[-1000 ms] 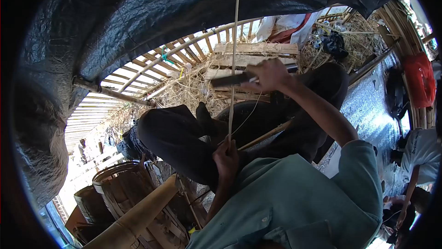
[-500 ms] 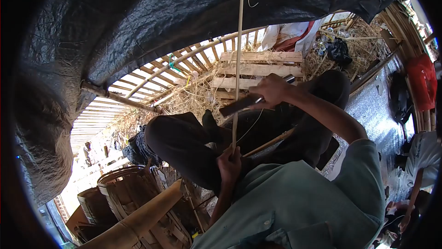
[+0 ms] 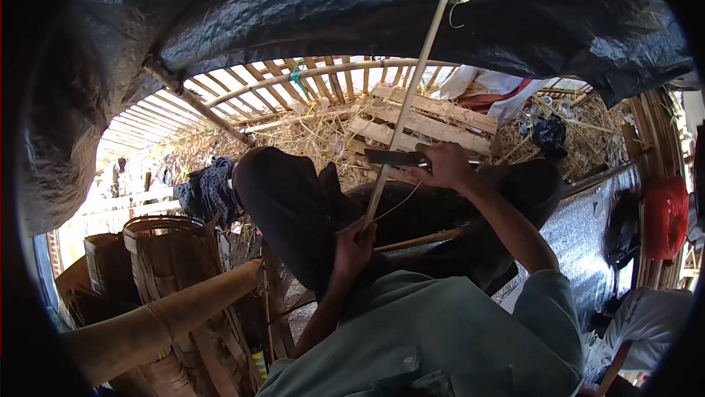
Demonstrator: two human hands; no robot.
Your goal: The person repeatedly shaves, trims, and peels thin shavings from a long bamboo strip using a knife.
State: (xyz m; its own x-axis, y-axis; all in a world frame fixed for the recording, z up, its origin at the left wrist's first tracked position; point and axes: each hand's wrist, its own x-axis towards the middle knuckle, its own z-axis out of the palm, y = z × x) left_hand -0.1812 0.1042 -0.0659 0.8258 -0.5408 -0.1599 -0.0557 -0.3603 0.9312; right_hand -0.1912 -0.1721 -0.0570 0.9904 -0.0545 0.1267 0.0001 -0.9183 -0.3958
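A long pale bamboo strip (image 3: 406, 107) rises from my lap toward the dark tarp, leaning to the upper right. Its lower end is gripped in my left hand (image 3: 355, 247), fingers closed round it. My right hand (image 3: 446, 165) is closed on the handle of a knife. The dark, broad blade (image 3: 396, 157) lies across the strip, above my left hand. A thin curled sliver (image 3: 400, 204) hangs between the strip and my right hand.
Wooden slats (image 3: 433, 119) and dry straw lie beyond my knees. A thick bamboo pole (image 3: 165, 320) and woven baskets (image 3: 172, 254) stand at lower left. Dark tarp (image 3: 308, 15) hangs above. A red bag (image 3: 664, 217) is at right, with another person's light clothing (image 3: 646, 327) below it.
The view has turned, and the strip now leans right rather than standing nearly upright. The blade has moved from beside the strip's lower part to lie across it. Both hands keep their holds.
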